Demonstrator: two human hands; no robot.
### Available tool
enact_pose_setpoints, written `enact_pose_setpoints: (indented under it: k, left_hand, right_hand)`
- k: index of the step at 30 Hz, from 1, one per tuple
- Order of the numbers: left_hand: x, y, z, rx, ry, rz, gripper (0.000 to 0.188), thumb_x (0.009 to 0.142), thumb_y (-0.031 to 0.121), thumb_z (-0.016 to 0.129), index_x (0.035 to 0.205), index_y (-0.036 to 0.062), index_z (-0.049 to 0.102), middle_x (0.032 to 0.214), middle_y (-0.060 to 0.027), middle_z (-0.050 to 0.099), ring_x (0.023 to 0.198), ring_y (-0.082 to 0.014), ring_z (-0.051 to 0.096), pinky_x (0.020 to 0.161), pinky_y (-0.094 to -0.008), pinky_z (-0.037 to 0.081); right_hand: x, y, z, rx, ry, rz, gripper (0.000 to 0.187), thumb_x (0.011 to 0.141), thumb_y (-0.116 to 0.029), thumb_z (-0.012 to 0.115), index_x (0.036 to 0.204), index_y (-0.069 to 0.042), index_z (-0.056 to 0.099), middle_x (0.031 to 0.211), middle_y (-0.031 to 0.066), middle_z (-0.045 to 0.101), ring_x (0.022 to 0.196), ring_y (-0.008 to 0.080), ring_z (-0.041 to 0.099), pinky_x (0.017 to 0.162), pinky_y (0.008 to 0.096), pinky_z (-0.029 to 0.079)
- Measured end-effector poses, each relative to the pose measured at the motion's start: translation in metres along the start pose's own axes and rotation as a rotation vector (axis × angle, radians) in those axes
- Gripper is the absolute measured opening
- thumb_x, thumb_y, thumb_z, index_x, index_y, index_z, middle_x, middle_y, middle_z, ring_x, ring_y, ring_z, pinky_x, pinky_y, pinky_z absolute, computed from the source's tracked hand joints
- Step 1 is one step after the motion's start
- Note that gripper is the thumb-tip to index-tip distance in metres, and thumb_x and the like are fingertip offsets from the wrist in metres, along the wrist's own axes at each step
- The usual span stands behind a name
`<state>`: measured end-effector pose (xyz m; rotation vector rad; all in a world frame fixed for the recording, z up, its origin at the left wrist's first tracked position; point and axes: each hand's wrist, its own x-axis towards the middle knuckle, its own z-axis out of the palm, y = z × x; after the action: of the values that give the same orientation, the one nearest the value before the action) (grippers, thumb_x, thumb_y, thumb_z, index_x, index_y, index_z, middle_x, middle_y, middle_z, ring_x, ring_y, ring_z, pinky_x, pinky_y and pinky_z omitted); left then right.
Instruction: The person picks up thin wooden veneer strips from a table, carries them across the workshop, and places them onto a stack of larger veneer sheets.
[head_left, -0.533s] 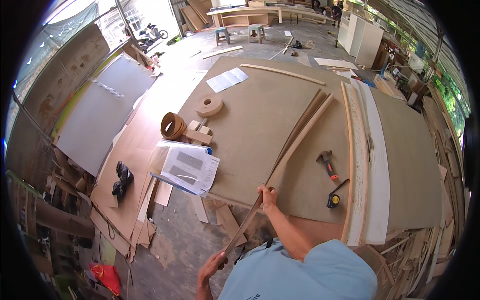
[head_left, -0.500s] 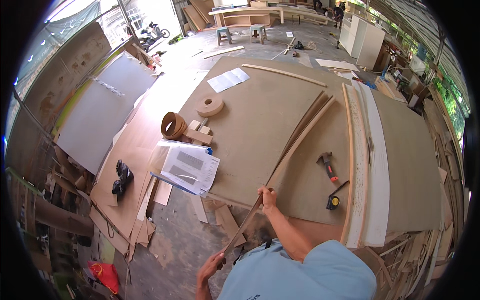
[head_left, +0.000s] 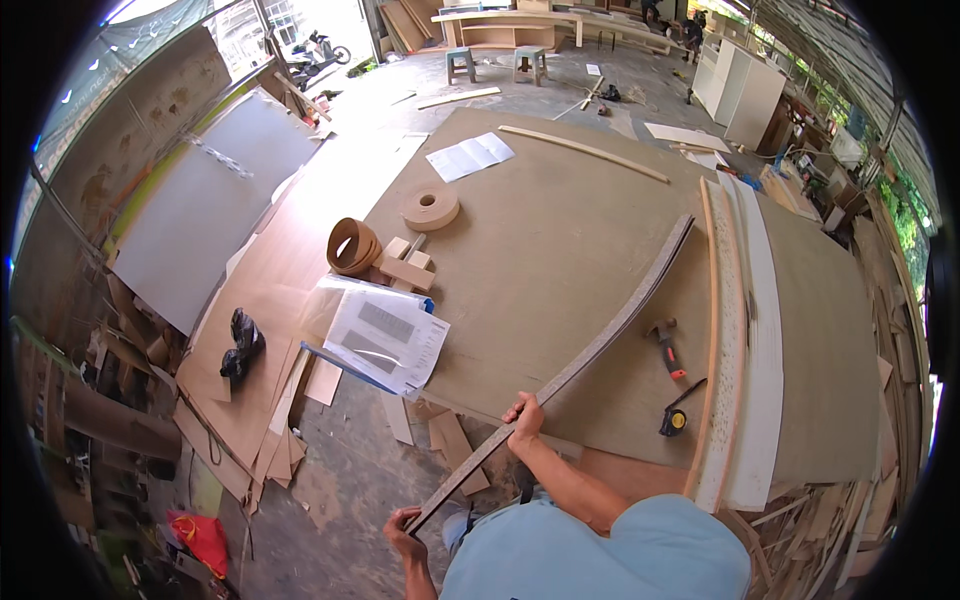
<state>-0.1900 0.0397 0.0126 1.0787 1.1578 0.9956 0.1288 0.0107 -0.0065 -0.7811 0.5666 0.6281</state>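
Observation:
A long, narrow wooden strip [head_left: 610,335] with a grey, speckled face slants across the near part of the board-topped table [head_left: 520,250]. My left hand [head_left: 405,531] is closed on its lower end, off the table's near edge. Further up, my right hand [head_left: 525,420] wraps round the strip near that edge. From there the strip runs up to the right, bending a little, over the table. Right of it lie a hammer [head_left: 667,350] with a black and red handle and a tape measure [head_left: 673,421].
Plastic-sleeved drawings [head_left: 385,335], wood blocks [head_left: 408,268], a tape roll [head_left: 431,208] and a brown coil [head_left: 353,247] sit at the table's left. Long strips [head_left: 722,350] lie along the right. Offcuts [head_left: 460,450] litter the floor. Stools [head_left: 460,65] stand at the back.
The strip has turned in my hands: its broad speckled face now shows, and its far end has swung right. My left hand has moved slightly left, and the right slightly lower.

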Motion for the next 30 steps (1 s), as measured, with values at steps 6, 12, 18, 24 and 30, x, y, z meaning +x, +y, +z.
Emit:
enact_pose_setpoints:
  k: [6, 12, 18, 24, 30]
  left_hand:
    - [0.038, 0.022, 0.007, -0.140, -0.057, -0.121, 0.043, 0.080, 0.032, 0.044, 0.058, -0.0026, 0.059, 0.076, -0.0173, 0.063, 0.078, -0.0245, 0.058, 0.080, -0.0324, 0.040]
    - [0.095, 0.034, -0.036, 0.301, -0.322, -0.112, 0.037, 0.080, 0.034, 0.058, 0.086, -0.0020, 0.064, 0.080, -0.0143, 0.065, 0.074, -0.0261, 0.061, 0.072, -0.0330, 0.046]
    - [0.143, 0.114, -0.095, 0.929, -0.753, 0.110, 0.056, 0.079, 0.055, 0.056, 0.097, 0.0033, 0.064, 0.087, -0.0187, 0.065, 0.080, -0.0341, 0.062, 0.073, -0.0379, 0.048]
    - [0.201, 0.155, -0.172, 1.011, -0.872, -0.143, 0.061, 0.078, 0.060, 0.054, 0.092, 0.0016, 0.064, 0.075, -0.0201, 0.060, 0.071, -0.0335, 0.058, 0.065, -0.0389, 0.044]
    - [0.255, 0.193, -0.193, 1.051, -0.887, 0.187, 0.064, 0.076, 0.063, 0.055, 0.097, 0.0045, 0.066, 0.077, -0.0169, 0.062, 0.074, -0.0316, 0.060, 0.065, -0.0374, 0.046]
  right_hand:
    - [-0.010, 0.025, 0.025, -0.001, 0.057, -0.015, 0.017, 0.079, -0.020, 0.052, 0.067, -0.012, 0.040, 0.056, 0.0019, 0.041, 0.043, 0.0147, 0.039, 0.041, 0.0296, 0.034]
    - [-0.013, 0.073, 0.046, 0.026, 0.071, -0.013, 0.012, 0.080, -0.017, 0.049, 0.071, -0.014, 0.042, 0.055, -0.0017, 0.039, 0.042, 0.0111, 0.034, 0.040, 0.0281, 0.031]
    - [-0.057, 0.132, 0.087, -0.023, 0.097, -0.128, 0.015, 0.085, -0.021, 0.046, 0.072, -0.013, 0.045, 0.055, -0.0019, 0.039, 0.044, 0.0108, 0.035, 0.042, 0.0280, 0.032]
    - [-0.103, 0.206, 0.108, -0.052, 0.008, -0.024, 0.039, 0.082, -0.048, 0.048, 0.083, -0.009, 0.049, 0.059, 0.0035, 0.047, 0.049, 0.0181, 0.045, 0.047, 0.0333, 0.039]
    - [-0.110, 0.198, 0.120, -0.052, -0.066, -0.127, 0.072, 0.075, -0.070, 0.043, 0.103, -0.003, 0.046, 0.081, 0.0136, 0.061, 0.068, 0.0272, 0.061, 0.058, 0.0375, 0.052]
